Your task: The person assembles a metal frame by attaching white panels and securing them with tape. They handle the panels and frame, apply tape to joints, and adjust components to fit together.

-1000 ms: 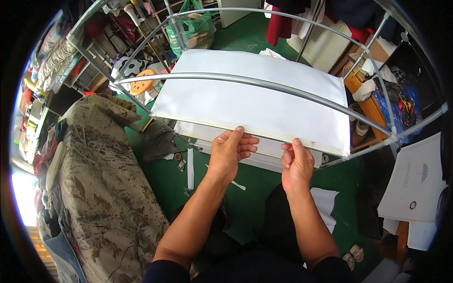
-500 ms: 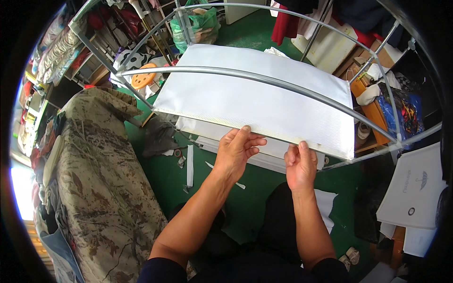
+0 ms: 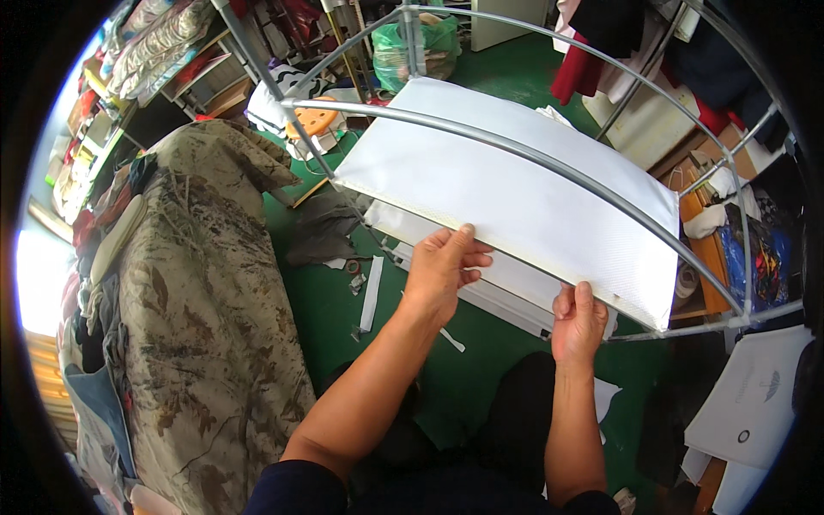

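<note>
A white fabric panel (image 3: 515, 189) is stretched like a shelf across a grey metal tube frame (image 3: 532, 153). My left hand (image 3: 439, 270) pinches its near edge around the middle, thumb on top and fingers curled beneath. Farther right along that edge, my right hand (image 3: 578, 330) grips in the same way, its thumb pressing on the fabric and its fingers folded below. A second white panel (image 3: 403, 225) shows under the first, partly covered by it and by my hands.
Left of me stands a bulky thing under a camouflage cloth (image 3: 206, 300). White strips (image 3: 372, 294) and a roll of tape (image 3: 353, 267) lie on the green floor. Behind the frame are a green plastic bag (image 3: 416, 51) and an orange stool (image 3: 313, 118). White printed panels (image 3: 747, 395) lean at right.
My view has swung left, so the rack sits farther right and more slanted. Both hands stay on the panel's near edge, the left one slightly farther left along it.
</note>
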The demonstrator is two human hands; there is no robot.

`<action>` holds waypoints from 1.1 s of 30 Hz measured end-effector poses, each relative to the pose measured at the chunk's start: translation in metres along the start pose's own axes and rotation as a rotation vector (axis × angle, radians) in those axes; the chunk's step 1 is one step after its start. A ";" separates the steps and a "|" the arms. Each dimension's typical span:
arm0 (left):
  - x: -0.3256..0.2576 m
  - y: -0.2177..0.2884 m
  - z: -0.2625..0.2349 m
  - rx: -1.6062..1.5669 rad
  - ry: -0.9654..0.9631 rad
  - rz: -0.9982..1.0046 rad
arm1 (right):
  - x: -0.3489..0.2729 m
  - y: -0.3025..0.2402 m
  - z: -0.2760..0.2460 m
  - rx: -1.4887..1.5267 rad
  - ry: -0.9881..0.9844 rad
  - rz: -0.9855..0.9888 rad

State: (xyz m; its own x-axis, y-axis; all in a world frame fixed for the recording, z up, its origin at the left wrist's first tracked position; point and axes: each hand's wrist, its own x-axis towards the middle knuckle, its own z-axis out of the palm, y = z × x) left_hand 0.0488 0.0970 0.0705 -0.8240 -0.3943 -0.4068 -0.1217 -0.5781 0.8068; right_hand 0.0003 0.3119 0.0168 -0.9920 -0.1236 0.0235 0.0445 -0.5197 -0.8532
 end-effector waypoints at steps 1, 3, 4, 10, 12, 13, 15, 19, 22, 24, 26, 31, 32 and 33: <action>0.004 0.004 -0.006 -0.006 0.028 0.016 | -0.001 -0.002 0.003 -0.002 0.029 0.008; 0.011 0.013 -0.015 -0.067 0.098 0.051 | 0.000 -0.003 0.000 -0.014 -0.013 -0.005; 0.014 0.017 -0.023 -0.098 0.138 0.070 | 0.000 -0.002 -0.001 -0.018 -0.036 -0.007; 0.036 0.049 -0.079 -0.049 0.239 0.251 | -0.003 -0.004 0.004 -0.023 0.020 0.004; 0.044 0.057 -0.087 -0.083 0.244 0.291 | -0.001 -0.003 0.000 -0.030 -0.009 -0.013; 0.045 0.060 -0.088 -0.061 0.256 0.305 | 0.000 -0.002 -0.001 -0.035 -0.023 -0.019; 0.047 0.062 -0.090 -0.045 0.279 0.322 | -0.002 -0.002 0.000 -0.038 -0.025 -0.023; 0.053 0.066 -0.095 -0.105 0.316 0.316 | -0.002 -0.003 0.000 -0.042 -0.025 -0.019; 0.057 0.071 -0.102 -0.195 0.318 0.326 | -0.002 -0.005 -0.001 -0.037 -0.038 -0.016; 0.061 0.071 -0.106 -0.252 0.312 0.334 | -0.001 -0.003 -0.004 -0.035 -0.043 -0.020; 0.064 0.070 -0.106 -0.300 0.297 0.332 | -0.001 -0.002 -0.006 -0.029 -0.036 -0.020; 0.071 0.068 -0.106 -0.474 0.283 0.312 | 0.001 -0.001 -0.007 -0.007 -0.043 -0.014; 0.073 0.067 -0.108 -0.511 0.280 0.306 | 0.001 0.000 -0.008 -0.007 -0.052 -0.015; 0.075 0.067 -0.109 -0.567 0.259 0.303 | 0.001 0.000 -0.010 -0.007 -0.061 -0.016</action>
State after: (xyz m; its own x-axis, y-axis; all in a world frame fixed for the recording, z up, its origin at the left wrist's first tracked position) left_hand 0.0392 -0.0496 0.0471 -0.6087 -0.7146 -0.3448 0.4592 -0.6717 0.5813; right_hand -0.0018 0.3197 0.0116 -0.9836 -0.1669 0.0686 0.0280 -0.5165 -0.8559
